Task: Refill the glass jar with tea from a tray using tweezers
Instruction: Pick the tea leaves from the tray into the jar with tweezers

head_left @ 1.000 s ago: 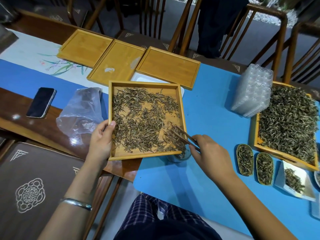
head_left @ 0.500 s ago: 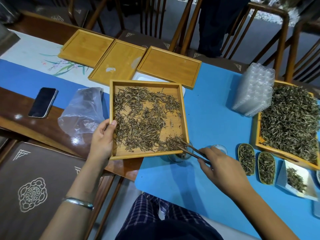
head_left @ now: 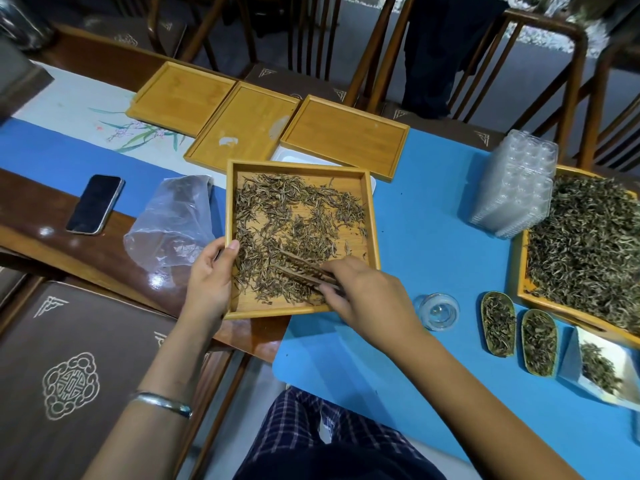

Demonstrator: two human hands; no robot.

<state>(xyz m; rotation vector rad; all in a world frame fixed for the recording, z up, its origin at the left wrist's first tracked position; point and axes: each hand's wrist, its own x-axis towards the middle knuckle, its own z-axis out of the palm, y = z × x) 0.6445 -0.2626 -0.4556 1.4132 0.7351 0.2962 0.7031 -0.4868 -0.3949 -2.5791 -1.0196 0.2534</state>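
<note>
Tea leaves [head_left: 294,233] are spread loose in the bamboo tray [head_left: 373,216], whose left edge is gripped by the left hand [head_left: 209,275] while the wooden tweezers [head_left: 304,271], pinched in the right hand [head_left: 360,296], are laid among them. The glass jar cannot be made out, only a glass lid [head_left: 438,310] on the blue mat [head_left: 415,209]. Leaves may be scattered if the tray is tipped or too large a tuft is taken.

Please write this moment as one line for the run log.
left hand: holds tray edge | right hand: holds tweezers in tea | glass jar: beside tray
</note>
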